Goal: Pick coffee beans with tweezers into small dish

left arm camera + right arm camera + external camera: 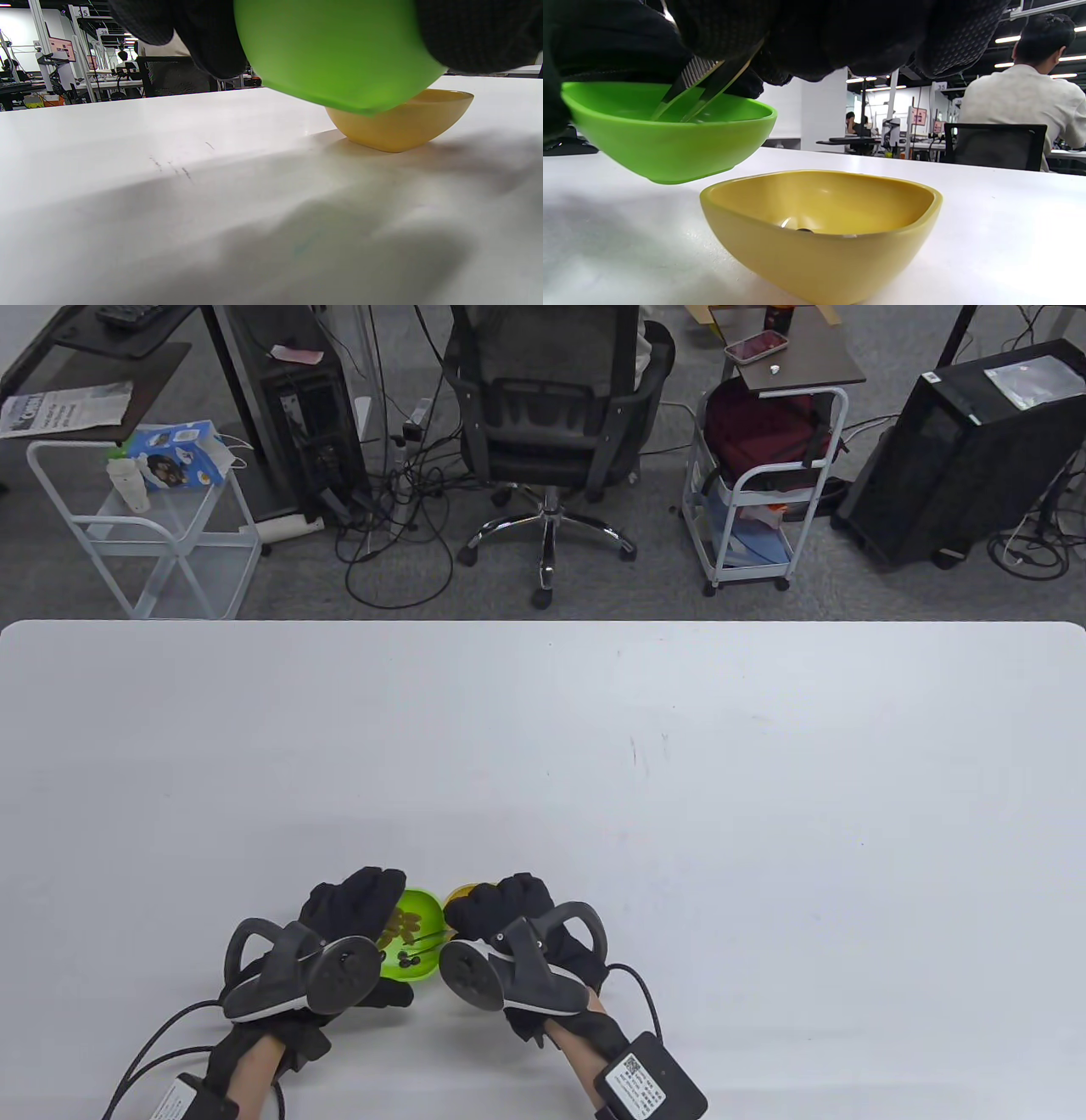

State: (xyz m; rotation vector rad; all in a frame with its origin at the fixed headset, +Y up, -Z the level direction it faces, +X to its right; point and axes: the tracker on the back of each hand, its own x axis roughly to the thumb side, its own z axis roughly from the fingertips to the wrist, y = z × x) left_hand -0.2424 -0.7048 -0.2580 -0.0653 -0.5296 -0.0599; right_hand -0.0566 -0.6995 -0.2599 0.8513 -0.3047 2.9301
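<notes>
My left hand [361, 903] grips a green bowl [417, 937] and holds it tilted, just off the table. In the left wrist view the green bowl [339, 51] hangs above the table. Brown coffee beans [399, 925] lie inside it. My right hand [490, 912] pinches metal tweezers [702, 87], whose tips reach down into the green bowl [666, 135]. The small yellow dish [818, 224] stands on the table right beside the green bowl, with one small dark bit [804, 230] at its bottom. In the table view the yellow dish [462, 892] is mostly hidden by my right hand.
The white table [594, 746] stretches far and to both sides of the hands. Glove cables [645, 993] trail along the near edge. An office chair [551, 432] and carts stand beyond the far edge.
</notes>
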